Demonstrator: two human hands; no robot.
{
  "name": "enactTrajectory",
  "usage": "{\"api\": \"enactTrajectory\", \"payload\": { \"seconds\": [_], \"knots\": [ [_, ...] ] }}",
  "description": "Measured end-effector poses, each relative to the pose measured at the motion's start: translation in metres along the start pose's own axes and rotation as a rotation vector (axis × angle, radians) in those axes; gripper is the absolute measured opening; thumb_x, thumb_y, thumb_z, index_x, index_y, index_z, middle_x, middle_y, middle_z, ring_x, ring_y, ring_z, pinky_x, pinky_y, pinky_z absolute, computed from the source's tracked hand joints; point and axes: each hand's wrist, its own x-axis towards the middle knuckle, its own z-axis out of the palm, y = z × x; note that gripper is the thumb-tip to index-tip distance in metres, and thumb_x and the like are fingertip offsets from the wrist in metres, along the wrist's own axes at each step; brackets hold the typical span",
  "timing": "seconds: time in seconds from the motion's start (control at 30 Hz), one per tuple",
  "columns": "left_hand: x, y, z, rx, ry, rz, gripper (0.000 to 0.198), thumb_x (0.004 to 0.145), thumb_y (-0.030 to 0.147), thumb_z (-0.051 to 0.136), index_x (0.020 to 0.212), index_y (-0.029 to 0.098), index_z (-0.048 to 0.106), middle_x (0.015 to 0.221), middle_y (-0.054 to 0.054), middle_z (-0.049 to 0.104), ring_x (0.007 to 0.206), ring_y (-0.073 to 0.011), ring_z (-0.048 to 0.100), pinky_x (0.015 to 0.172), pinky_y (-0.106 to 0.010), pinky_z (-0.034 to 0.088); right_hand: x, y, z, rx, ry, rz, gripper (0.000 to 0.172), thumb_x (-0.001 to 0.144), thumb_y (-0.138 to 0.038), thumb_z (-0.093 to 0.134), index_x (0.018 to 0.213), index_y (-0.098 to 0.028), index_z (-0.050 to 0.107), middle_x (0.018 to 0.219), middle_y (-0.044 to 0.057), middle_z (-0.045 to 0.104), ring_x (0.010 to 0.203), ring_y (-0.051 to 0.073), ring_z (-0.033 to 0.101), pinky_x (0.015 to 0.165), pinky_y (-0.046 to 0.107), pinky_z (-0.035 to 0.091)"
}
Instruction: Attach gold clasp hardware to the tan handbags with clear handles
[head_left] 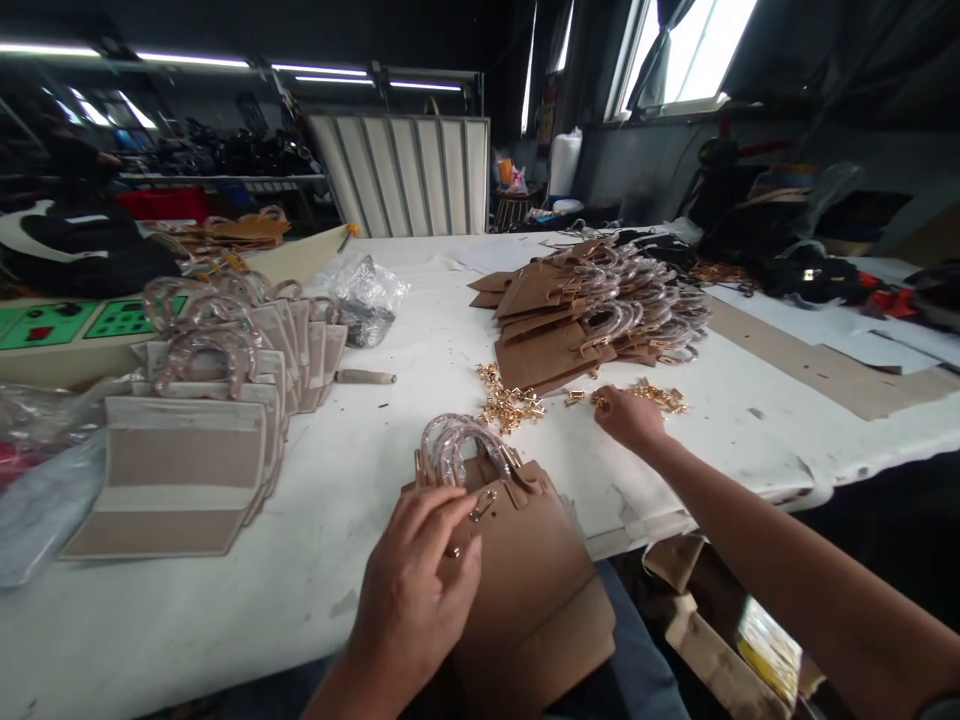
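A brown handbag piece (536,590) leans over the table's front edge and my lap, its handles (454,450) wrapped in clear plastic. My left hand (420,580) grips its upper left part, thumb apart from the bent fingers. By the fingertips a gold clasp (484,505) lies against the brown face, and a small gold stud (452,551) shows near the thumb. My right hand (628,418) reaches out to the table with its fingertips pinched at a small gold fitting. Loose gold fittings lie on both sides of it, in a left heap (510,402) and a right heap (661,397).
Behind the fittings rises a pile of brown bag pieces (555,310) with wrapped handles. At left stands a row of beige bag pieces (184,450). A wooden-handled tool (366,377) and a clear plastic bag (367,295) lie on the white table (315,600).
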Motion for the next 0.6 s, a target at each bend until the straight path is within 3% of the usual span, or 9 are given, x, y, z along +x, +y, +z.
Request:
{"api": "enactTrajectory", "payload": {
  "seconds": [0.13,0.2,0.3,0.43,0.6],
  "knots": [
    [0.039,0.002,0.017,0.043,-0.14,0.139,0.034,0.093,0.016,0.059,0.127,0.018,0.065,0.132,-0.012,0.066,0.128,-0.0287,0.055,0.111,-0.047,0.046,-0.015,0.007,0.0,-0.055,0.021,-0.066,0.03,0.099,-0.03,0.048,0.114,-0.02,0.073,0.099,0.012,0.074,0.083,0.025,0.066,0.067,0.032,0.034],
    [0.058,-0.001,0.029,0.07,-0.237,0.198,0.033,0.092,0.019,0.061,0.125,0.016,0.067,0.135,-0.012,0.066,0.133,-0.0306,0.052,0.115,-0.05,0.041,-0.024,0.012,0.004,-0.054,0.03,-0.106,0.032,0.102,-0.031,0.046,0.118,-0.022,0.072,0.107,0.01,0.074,0.086,0.023,0.066,0.068,0.031,0.036],
    [0.08,-0.009,0.046,0.102,-0.419,0.243,0.02,0.094,0.023,0.062,0.111,0.016,0.072,0.121,-0.011,0.071,0.124,-0.0299,0.057,0.116,-0.053,0.037,-0.03,0.018,0.011,-0.032,0.045,-0.142,0.036,0.105,-0.035,0.043,0.131,-0.028,0.067,0.126,0.007,0.07,0.091,0.022,0.067,0.068,0.029,0.04],
    [0.091,-0.019,0.054,0.111,-0.557,0.249,0.017,0.098,0.029,0.061,0.095,0.019,0.074,0.1,-0.006,0.073,0.107,-0.0257,0.061,0.106,-0.046,0.043,-0.027,0.021,0.021,0.0,0.054,-0.15,0.04,0.103,-0.04,0.048,0.14,-0.033,0.063,0.13,0.005,0.069,0.095,0.023,0.069,0.069,0.03,0.045],
    [0.09,-0.025,0.049,0.04,-0.6,0.231,0.011,0.092,0.031,0.071,0.097,0.023,0.076,0.101,-0.003,0.073,0.107,-0.0243,0.059,0.099,-0.04,0.043,-0.031,0.016,0.022,0.044,0.091,-0.138,0.039,0.103,-0.04,0.046,0.135,-0.033,0.068,0.131,0.003,0.07,0.098,0.025,0.07,0.071,0.033,0.048]
  ]
}}
